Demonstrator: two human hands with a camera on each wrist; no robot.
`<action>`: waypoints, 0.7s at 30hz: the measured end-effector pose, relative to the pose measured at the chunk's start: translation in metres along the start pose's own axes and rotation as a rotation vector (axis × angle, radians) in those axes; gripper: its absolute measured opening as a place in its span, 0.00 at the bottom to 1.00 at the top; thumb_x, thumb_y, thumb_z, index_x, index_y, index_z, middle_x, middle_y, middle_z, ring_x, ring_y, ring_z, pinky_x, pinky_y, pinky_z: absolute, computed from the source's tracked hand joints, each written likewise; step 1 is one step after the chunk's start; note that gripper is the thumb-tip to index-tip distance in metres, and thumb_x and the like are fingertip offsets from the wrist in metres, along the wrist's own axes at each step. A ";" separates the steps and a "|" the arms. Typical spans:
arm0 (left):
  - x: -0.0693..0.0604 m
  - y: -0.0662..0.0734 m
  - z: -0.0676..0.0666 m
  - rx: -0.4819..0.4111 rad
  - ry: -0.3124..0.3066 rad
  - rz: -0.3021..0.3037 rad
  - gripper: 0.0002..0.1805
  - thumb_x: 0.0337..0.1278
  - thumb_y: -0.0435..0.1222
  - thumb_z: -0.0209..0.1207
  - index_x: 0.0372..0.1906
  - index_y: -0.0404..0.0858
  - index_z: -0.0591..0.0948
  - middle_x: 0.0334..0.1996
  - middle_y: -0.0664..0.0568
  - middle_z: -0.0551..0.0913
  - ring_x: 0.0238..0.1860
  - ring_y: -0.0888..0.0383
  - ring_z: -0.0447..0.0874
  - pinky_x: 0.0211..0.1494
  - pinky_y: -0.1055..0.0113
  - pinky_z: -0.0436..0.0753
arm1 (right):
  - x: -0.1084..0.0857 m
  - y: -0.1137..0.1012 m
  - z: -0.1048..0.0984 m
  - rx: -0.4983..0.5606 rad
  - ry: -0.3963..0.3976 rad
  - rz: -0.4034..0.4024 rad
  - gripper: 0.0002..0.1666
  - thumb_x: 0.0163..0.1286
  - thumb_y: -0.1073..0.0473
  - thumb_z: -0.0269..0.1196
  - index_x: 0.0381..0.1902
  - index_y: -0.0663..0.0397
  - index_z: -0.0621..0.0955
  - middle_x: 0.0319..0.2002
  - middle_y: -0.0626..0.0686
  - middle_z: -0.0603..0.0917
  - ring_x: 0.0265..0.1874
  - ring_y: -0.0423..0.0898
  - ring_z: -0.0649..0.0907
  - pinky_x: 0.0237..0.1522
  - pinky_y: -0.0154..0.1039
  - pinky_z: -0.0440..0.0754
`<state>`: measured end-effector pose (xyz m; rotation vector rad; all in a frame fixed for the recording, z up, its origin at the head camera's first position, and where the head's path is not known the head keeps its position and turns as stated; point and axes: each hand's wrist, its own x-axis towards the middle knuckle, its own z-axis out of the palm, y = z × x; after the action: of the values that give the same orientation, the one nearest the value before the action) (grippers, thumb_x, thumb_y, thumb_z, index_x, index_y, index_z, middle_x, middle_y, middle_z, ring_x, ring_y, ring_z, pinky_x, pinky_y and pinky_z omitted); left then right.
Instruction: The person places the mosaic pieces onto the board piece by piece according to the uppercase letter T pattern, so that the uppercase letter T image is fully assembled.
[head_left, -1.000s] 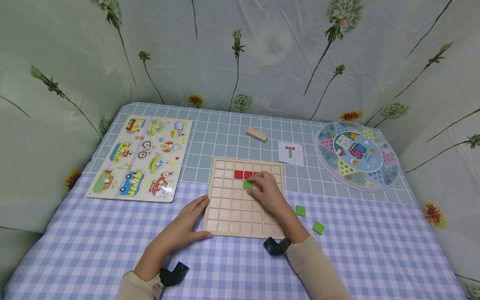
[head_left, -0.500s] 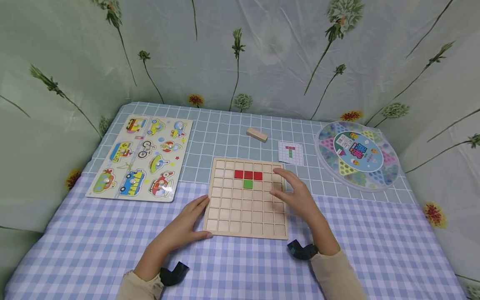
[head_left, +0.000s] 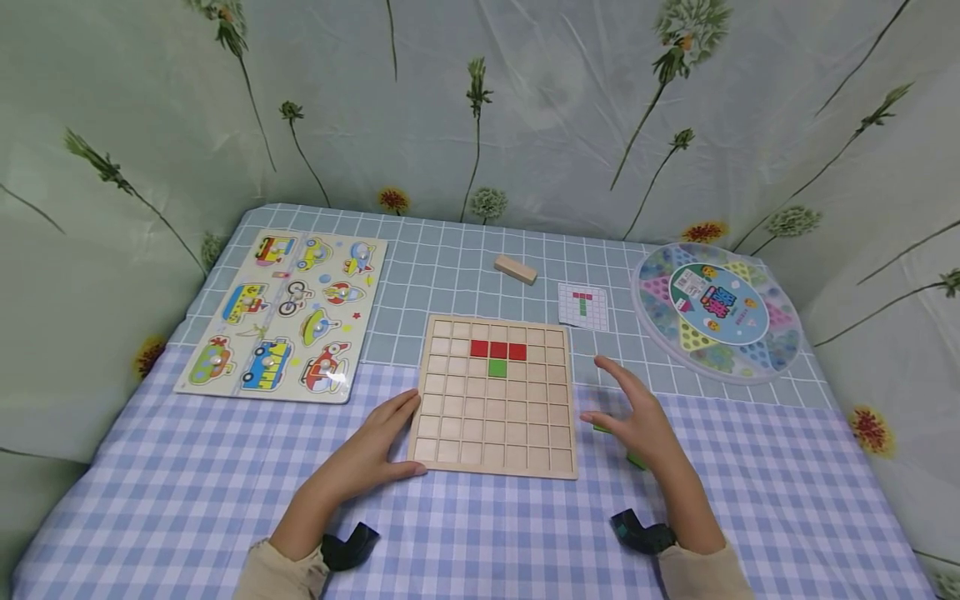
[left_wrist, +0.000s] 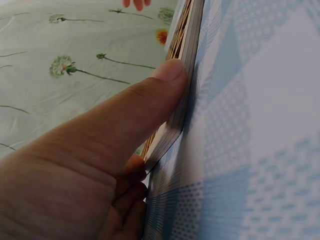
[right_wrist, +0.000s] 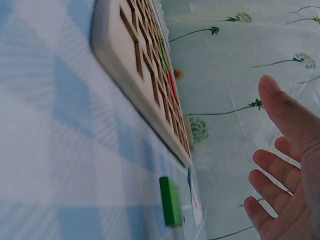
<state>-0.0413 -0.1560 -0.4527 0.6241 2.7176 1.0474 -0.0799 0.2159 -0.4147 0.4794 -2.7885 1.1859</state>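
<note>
A wooden grid board (head_left: 463,408) lies on the table, with three red tiles (head_left: 498,350) in a row and one green tile (head_left: 497,367) below the middle one. My left hand (head_left: 373,446) rests at the board's left edge; in the left wrist view its thumb (left_wrist: 145,100) touches the board's side (left_wrist: 172,125). Off the board's right side, my right hand (head_left: 636,419) hovers with thumb and fingers apart, holding nothing. Two loose green tiles, one near the thumb (head_left: 602,428) and one farther right (head_left: 637,460), are partly hidden beneath it. The right wrist view shows one green tile (right_wrist: 170,201) beside the board.
A pattern card (head_left: 583,307) lies behind the board's right corner, a wooden block (head_left: 515,269) behind the board. At the left is a vehicle puzzle (head_left: 300,287); at the right back, a round game box (head_left: 718,304).
My right hand has let go of the green tile under the red row and moved right, off the board to above the loose green tiles. My left hand has stayed in place.
</note>
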 end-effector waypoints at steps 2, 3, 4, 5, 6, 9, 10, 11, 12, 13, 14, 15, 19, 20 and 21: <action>0.000 0.000 0.000 -0.002 -0.002 -0.001 0.52 0.39 0.54 0.66 0.68 0.34 0.55 0.67 0.45 0.53 0.65 0.47 0.50 0.62 0.51 0.59 | -0.004 0.004 -0.001 -0.010 -0.004 0.001 0.47 0.47 0.57 0.71 0.64 0.59 0.64 0.60 0.60 0.67 0.60 0.58 0.64 0.56 0.57 0.62; 0.000 0.000 0.000 -0.004 -0.003 -0.002 0.52 0.39 0.54 0.66 0.68 0.34 0.55 0.67 0.46 0.53 0.65 0.47 0.50 0.62 0.51 0.59 | -0.005 0.005 -0.001 -0.012 -0.007 0.002 0.47 0.47 0.58 0.71 0.63 0.60 0.64 0.60 0.61 0.67 0.59 0.59 0.64 0.55 0.58 0.62; 0.000 0.000 0.000 -0.003 -0.005 -0.005 0.52 0.39 0.54 0.65 0.68 0.34 0.55 0.67 0.46 0.53 0.65 0.47 0.50 0.62 0.51 0.59 | -0.007 0.007 -0.001 -0.015 -0.010 0.003 0.47 0.47 0.58 0.72 0.63 0.61 0.64 0.60 0.61 0.67 0.59 0.59 0.64 0.55 0.58 0.62; 0.000 0.000 0.000 -0.004 -0.008 -0.007 0.52 0.39 0.54 0.65 0.68 0.34 0.55 0.67 0.46 0.53 0.66 0.47 0.50 0.62 0.52 0.59 | -0.009 0.009 -0.001 -0.017 -0.013 0.006 0.47 0.47 0.58 0.72 0.63 0.61 0.64 0.60 0.61 0.67 0.59 0.59 0.65 0.55 0.58 0.62; 0.000 0.001 0.000 -0.005 -0.010 -0.011 0.52 0.39 0.54 0.66 0.68 0.35 0.55 0.67 0.46 0.53 0.66 0.48 0.50 0.62 0.52 0.59 | -0.011 0.010 -0.001 -0.017 -0.016 0.009 0.47 0.46 0.58 0.72 0.63 0.61 0.64 0.60 0.61 0.67 0.59 0.59 0.65 0.55 0.58 0.62; 0.000 0.001 0.000 -0.008 -0.017 -0.018 0.52 0.39 0.53 0.66 0.68 0.35 0.55 0.67 0.47 0.53 0.66 0.48 0.49 0.63 0.53 0.58 | -0.016 0.015 -0.001 -0.022 -0.028 0.022 0.48 0.46 0.58 0.72 0.63 0.61 0.63 0.60 0.61 0.67 0.59 0.60 0.64 0.55 0.58 0.62; 0.000 0.001 0.000 -0.007 -0.017 -0.018 0.52 0.40 0.53 0.66 0.68 0.35 0.55 0.67 0.47 0.53 0.66 0.48 0.49 0.63 0.53 0.58 | -0.018 0.017 -0.001 -0.021 -0.034 0.032 0.48 0.46 0.57 0.72 0.63 0.61 0.63 0.60 0.61 0.67 0.59 0.60 0.64 0.55 0.58 0.61; 0.000 0.001 0.000 -0.008 -0.015 -0.016 0.52 0.40 0.54 0.66 0.68 0.35 0.55 0.67 0.47 0.53 0.66 0.48 0.49 0.63 0.52 0.58 | -0.020 0.019 -0.001 -0.022 -0.038 0.039 0.48 0.46 0.56 0.72 0.63 0.61 0.63 0.60 0.61 0.66 0.59 0.60 0.64 0.55 0.58 0.61; 0.000 0.000 0.000 -0.008 -0.015 -0.016 0.52 0.40 0.54 0.65 0.68 0.35 0.55 0.67 0.47 0.53 0.66 0.48 0.49 0.63 0.52 0.58 | -0.021 0.020 -0.001 -0.019 -0.043 0.047 0.48 0.47 0.56 0.72 0.64 0.61 0.63 0.61 0.62 0.66 0.59 0.60 0.63 0.56 0.58 0.60; 0.000 0.000 0.000 -0.008 -0.014 -0.015 0.52 0.40 0.54 0.65 0.68 0.35 0.55 0.67 0.47 0.53 0.66 0.48 0.49 0.63 0.52 0.58 | -0.022 0.022 -0.001 -0.015 -0.049 0.059 0.48 0.47 0.56 0.72 0.64 0.61 0.63 0.61 0.62 0.66 0.59 0.60 0.63 0.56 0.58 0.60; 0.000 0.000 0.000 -0.007 -0.013 -0.014 0.52 0.40 0.54 0.65 0.68 0.35 0.55 0.67 0.47 0.53 0.66 0.48 0.49 0.63 0.52 0.58 | -0.024 0.023 -0.001 -0.011 -0.056 0.074 0.48 0.47 0.55 0.72 0.64 0.61 0.63 0.61 0.62 0.66 0.59 0.60 0.63 0.56 0.58 0.60; 0.000 0.000 0.000 -0.006 -0.010 -0.010 0.52 0.40 0.54 0.65 0.68 0.35 0.55 0.67 0.46 0.53 0.66 0.48 0.49 0.62 0.52 0.58 | -0.025 0.024 -0.001 -0.013 -0.066 0.093 0.49 0.46 0.55 0.72 0.64 0.61 0.63 0.61 0.62 0.65 0.60 0.60 0.63 0.57 0.57 0.59; 0.000 0.000 0.000 0.002 -0.006 -0.006 0.52 0.39 0.55 0.65 0.68 0.35 0.55 0.67 0.46 0.53 0.66 0.48 0.50 0.62 0.52 0.59 | -0.028 0.026 -0.001 -0.030 -0.130 0.176 0.50 0.46 0.50 0.71 0.64 0.59 0.62 0.61 0.63 0.64 0.60 0.61 0.61 0.58 0.58 0.57; 0.000 0.000 0.000 0.005 -0.004 -0.003 0.52 0.39 0.55 0.65 0.68 0.34 0.55 0.67 0.46 0.53 0.66 0.47 0.50 0.62 0.52 0.59 | -0.029 0.027 0.000 -0.037 -0.146 0.190 0.50 0.46 0.49 0.71 0.64 0.59 0.62 0.61 0.63 0.64 0.61 0.61 0.61 0.58 0.57 0.57; 0.000 0.000 0.000 0.006 -0.001 -0.002 0.52 0.39 0.55 0.65 0.68 0.34 0.55 0.67 0.46 0.53 0.66 0.47 0.50 0.62 0.52 0.59 | -0.029 0.027 0.000 -0.044 -0.159 0.200 0.51 0.46 0.48 0.71 0.64 0.60 0.62 0.61 0.64 0.64 0.61 0.61 0.61 0.58 0.57 0.57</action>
<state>-0.0414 -0.1561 -0.4531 0.6226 2.7204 1.0388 -0.0607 0.2409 -0.4390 0.3090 -3.0530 1.1657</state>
